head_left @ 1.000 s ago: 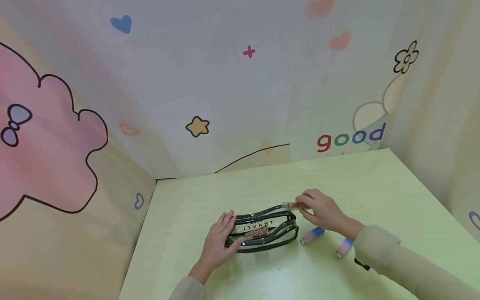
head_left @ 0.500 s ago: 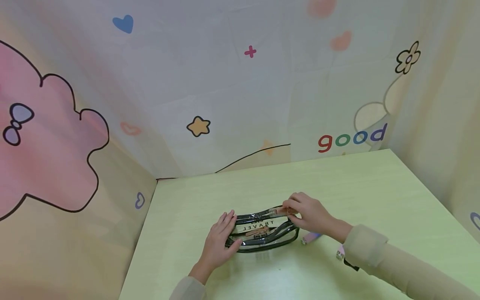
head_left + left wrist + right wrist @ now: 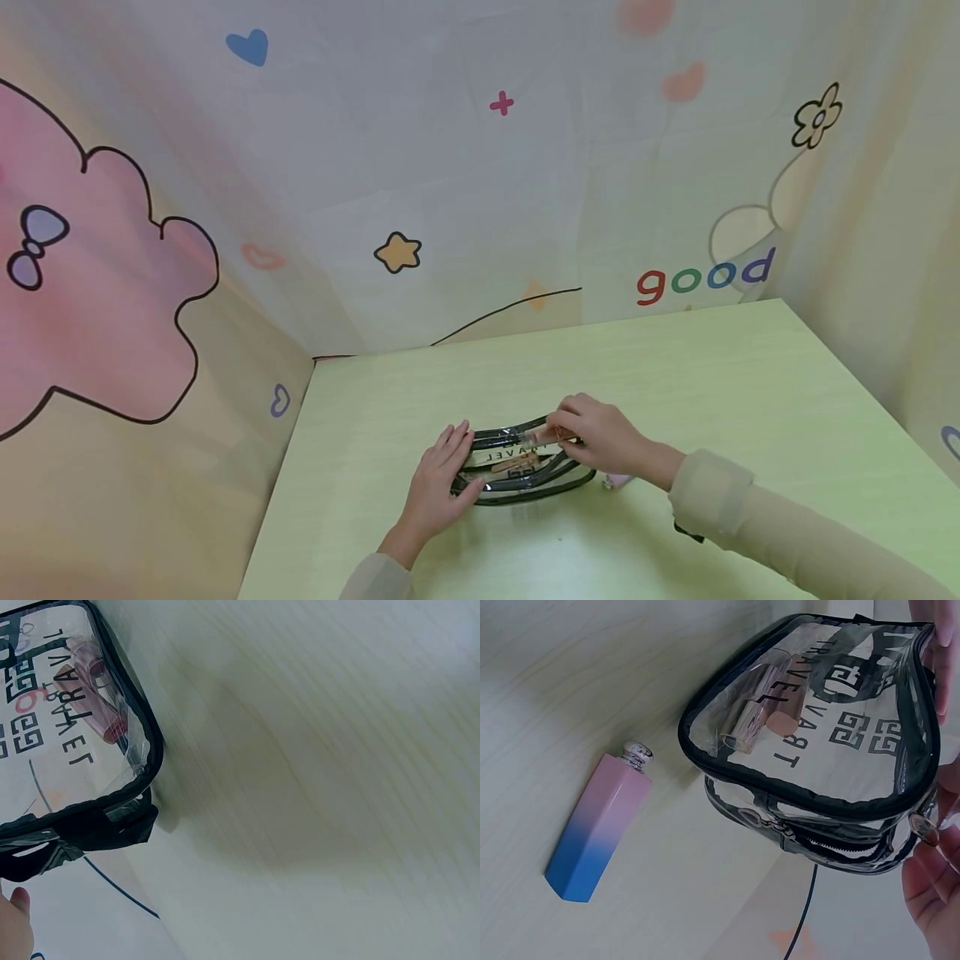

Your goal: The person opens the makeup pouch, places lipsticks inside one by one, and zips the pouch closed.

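Note:
A clear zip pouch [image 3: 525, 500] with black trim and "TRAVEL" lettering stands on the table, its mouth spread. My left hand [image 3: 435, 485] lies against the pouch's left end, fingers mostly straight, thumb over the near rim. In my right hand [image 3: 603, 433] I pinch a lip gloss tube [image 3: 542, 435], clear with a rosy end, held slantwise at the pouch's mouth toward its right end. Similar tubes [image 3: 757, 705] show inside the pouch through its wall. The right wrist view catches the rosy end [image 3: 924, 829] between my right fingertips, partly hidden by the rim.
A pink-to-blue tube [image 3: 600, 825] with a silver knob lies just right of the pouch; my right hand mostly covers it in the head view. Below my right sleeve a black piece [image 3: 688, 533] shows. The printed backdrop [image 3: 465, 183] rises behind the pale green table [image 3: 375, 383].
My right hand has moved left with the lip gloss tube, from the pouch's right end to over its mouth. My sleeve now hides a second pink-to-blue tube. The left hand stays put.

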Demonstrator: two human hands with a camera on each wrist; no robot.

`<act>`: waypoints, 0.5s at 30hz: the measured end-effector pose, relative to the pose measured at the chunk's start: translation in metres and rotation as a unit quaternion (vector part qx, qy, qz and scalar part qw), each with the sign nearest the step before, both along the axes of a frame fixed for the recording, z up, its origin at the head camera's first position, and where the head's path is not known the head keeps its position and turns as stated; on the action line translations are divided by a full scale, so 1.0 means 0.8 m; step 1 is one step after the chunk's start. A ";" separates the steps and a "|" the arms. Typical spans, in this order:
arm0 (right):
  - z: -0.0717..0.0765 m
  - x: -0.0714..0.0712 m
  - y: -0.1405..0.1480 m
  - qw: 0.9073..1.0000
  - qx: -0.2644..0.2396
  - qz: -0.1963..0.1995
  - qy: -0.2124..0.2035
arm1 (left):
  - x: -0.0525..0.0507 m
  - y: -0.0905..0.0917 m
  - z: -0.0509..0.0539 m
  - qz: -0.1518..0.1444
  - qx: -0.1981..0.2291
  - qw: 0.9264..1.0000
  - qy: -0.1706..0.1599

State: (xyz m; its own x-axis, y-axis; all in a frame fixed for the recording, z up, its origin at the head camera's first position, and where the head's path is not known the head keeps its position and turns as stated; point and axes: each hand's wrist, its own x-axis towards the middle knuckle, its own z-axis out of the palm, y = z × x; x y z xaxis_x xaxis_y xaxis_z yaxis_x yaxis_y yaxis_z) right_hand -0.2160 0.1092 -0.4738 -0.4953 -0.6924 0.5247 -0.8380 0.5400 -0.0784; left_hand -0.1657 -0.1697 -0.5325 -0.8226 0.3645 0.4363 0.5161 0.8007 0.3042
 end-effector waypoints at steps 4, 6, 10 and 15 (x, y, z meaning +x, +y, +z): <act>-0.003 0.000 -0.005 1.000 0.007 0.003 0.002 | 0.000 0.000 -0.001 0.002 -0.003 1.000 0.001; -0.004 0.001 -0.007 1.000 0.009 0.002 -0.002 | 0.000 0.001 -0.001 0.003 -0.008 1.000 0.004; -0.008 0.003 -0.011 1.000 0.018 -0.007 -0.009 | 0.000 0.001 -0.002 0.005 -0.014 1.000 0.007; -0.006 0.007 -0.018 0.999 0.034 -0.027 -0.009 | -0.001 0.001 -0.003 0.004 -0.006 1.000 0.007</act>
State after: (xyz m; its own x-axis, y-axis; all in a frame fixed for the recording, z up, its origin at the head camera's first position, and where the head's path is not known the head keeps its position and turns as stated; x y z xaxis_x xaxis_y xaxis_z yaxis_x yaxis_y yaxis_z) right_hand -0.2105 0.0950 -0.4785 -0.5421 -0.6982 0.4676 -0.8060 0.5894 -0.0543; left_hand -0.1663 -0.1688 -0.5347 -0.8194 0.3631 0.4436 0.5135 0.8089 0.2863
